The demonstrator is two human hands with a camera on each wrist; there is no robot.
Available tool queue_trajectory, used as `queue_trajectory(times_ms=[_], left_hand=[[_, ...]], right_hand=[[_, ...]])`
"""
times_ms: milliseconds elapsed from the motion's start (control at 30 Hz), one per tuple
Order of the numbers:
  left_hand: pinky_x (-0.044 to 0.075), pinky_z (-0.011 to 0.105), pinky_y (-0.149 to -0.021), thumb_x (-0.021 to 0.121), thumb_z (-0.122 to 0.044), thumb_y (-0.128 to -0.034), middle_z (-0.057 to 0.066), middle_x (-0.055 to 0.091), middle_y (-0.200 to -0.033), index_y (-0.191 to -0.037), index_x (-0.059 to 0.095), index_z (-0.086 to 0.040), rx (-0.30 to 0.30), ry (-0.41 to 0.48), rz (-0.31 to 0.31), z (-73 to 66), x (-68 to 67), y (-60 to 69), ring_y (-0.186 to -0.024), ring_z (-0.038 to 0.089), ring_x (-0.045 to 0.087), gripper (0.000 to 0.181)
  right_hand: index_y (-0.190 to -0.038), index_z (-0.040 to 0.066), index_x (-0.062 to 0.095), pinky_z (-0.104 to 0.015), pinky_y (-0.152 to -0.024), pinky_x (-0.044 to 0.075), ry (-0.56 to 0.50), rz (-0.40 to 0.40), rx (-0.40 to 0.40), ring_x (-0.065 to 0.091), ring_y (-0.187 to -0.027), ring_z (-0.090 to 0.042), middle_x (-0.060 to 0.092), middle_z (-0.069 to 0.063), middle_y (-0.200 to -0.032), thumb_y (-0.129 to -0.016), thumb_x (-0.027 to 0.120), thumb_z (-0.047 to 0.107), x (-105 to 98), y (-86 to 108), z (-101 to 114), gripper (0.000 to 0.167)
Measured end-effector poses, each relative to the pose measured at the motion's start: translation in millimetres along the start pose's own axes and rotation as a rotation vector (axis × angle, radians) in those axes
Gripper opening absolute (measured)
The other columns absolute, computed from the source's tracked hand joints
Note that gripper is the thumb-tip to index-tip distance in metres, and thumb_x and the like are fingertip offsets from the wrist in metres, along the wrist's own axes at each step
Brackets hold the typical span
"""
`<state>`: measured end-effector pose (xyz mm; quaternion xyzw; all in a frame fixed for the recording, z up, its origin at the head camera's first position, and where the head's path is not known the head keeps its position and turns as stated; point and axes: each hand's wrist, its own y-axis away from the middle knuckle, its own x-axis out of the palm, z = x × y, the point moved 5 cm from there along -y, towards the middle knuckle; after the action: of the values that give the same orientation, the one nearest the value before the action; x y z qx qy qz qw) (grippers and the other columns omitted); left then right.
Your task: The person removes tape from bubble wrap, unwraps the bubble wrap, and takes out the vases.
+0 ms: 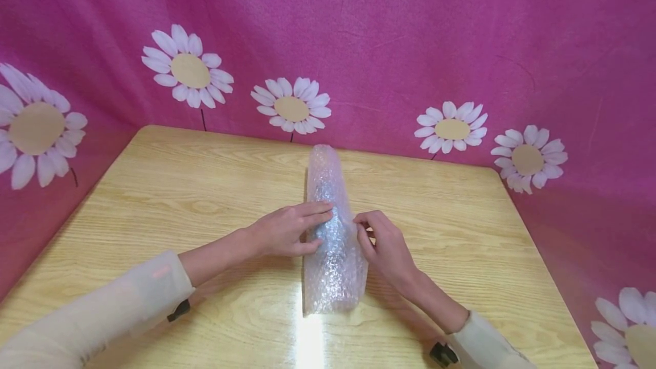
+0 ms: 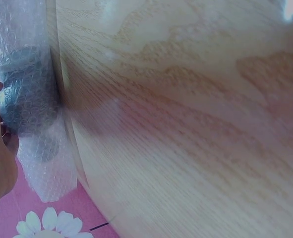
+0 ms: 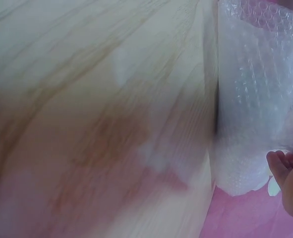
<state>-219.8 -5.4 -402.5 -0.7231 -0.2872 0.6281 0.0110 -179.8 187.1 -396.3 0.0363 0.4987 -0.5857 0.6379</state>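
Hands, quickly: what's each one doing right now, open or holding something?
Left hand: open, resting on the bubble wrap.
Right hand: closed, pinching the bubble wrap at its right side.

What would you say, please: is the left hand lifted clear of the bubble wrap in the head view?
No, the left hand rests on the bubble wrap, touching its upper surface.

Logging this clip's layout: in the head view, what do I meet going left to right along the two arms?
Left sleeve → left hand → bubble-wrapped bundle → right hand → right sleeve.
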Motion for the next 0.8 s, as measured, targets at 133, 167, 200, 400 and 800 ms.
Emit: queue_trajectory(times_ms=[133, 167, 200, 400, 800], left_hand=[[0.044, 0.038, -0.105, 0.068, -0.026, -0.0907, 0.018, 0.051, -0.145, -0.135, 0.059, 0.003, -0.002, -0.002, 0.006, -0.7, -0.3, -0.6, -0.133, 0.030, 0.049, 0.054], [0.044, 0.038, -0.105, 0.068, -0.026, -0.0907, 0.018, 0.051, -0.145, -0.135, 0.059, 0.003, -0.002, -0.001, 0.007, -0.8, -0.3, -0.6, -0.133, 0.030, 0.049, 0.054], [0.043, 0.038, -0.105, 0.068, -0.026, -0.0908, 0.018, 0.051, -0.145, -0.135, 0.059, 0.003, -0.003, -0.001, 0.008, -0.9, -0.5, -0.6, -0.133, 0.030, 0.049, 0.054], [0.044, 0.038, -0.105, 0.069, -0.025, -0.0905, 0.018, 0.051, -0.145, -0.135, 0.059, 0.003, -0.007, 0.008, 0.004, -0.3, -1.1, -1.0, -0.133, 0.030, 0.049, 0.054], [0.045, 0.038, -0.104, 0.070, -0.024, -0.0895, 0.018, 0.052, -0.144, -0.134, 0.060, 0.004, -0.004, 0.018, -0.003, -1.1, -1.8, -1.2, -0.132, 0.031, 0.050, 0.053]], right_hand=[[-0.101, 0.002, 0.063, -0.023, -0.072, 0.058, -0.001, -0.013, 0.019, 0.066, -0.089, -0.017, 0.063, -0.005, -0.097, -0.091, 0.060, -0.008, -3.0, 2.2, -2.9, 0.014], [-0.100, 0.002, 0.063, -0.023, -0.072, 0.058, -0.002, -0.015, 0.023, 0.066, -0.089, -0.017, 0.062, -0.005, -0.097, -0.091, 0.059, -0.008, -3.8, 2.6, -3.6, 0.014], [-0.100, 0.002, 0.063, -0.023, -0.072, 0.058, -0.003, -0.017, 0.029, 0.066, -0.089, -0.017, 0.062, -0.005, -0.097, -0.091, 0.059, -0.007, -4.6, 2.8, -4.2, 0.014], [-0.101, 0.003, 0.062, -0.024, -0.072, 0.059, -0.036, -0.004, 0.056, 0.066, -0.090, -0.016, 0.063, -0.004, -0.098, -0.092, 0.057, -0.004, -6.6, 1.5, -5.8, 0.012], [-0.098, 0.007, 0.062, -0.033, -0.061, 0.058, -0.034, 0.009, 0.009, 0.064, -0.084, -0.014, 0.064, -0.001, -0.095, -0.087, 0.055, -0.001, -5.1, -5.0, 0.3, 0.015]])
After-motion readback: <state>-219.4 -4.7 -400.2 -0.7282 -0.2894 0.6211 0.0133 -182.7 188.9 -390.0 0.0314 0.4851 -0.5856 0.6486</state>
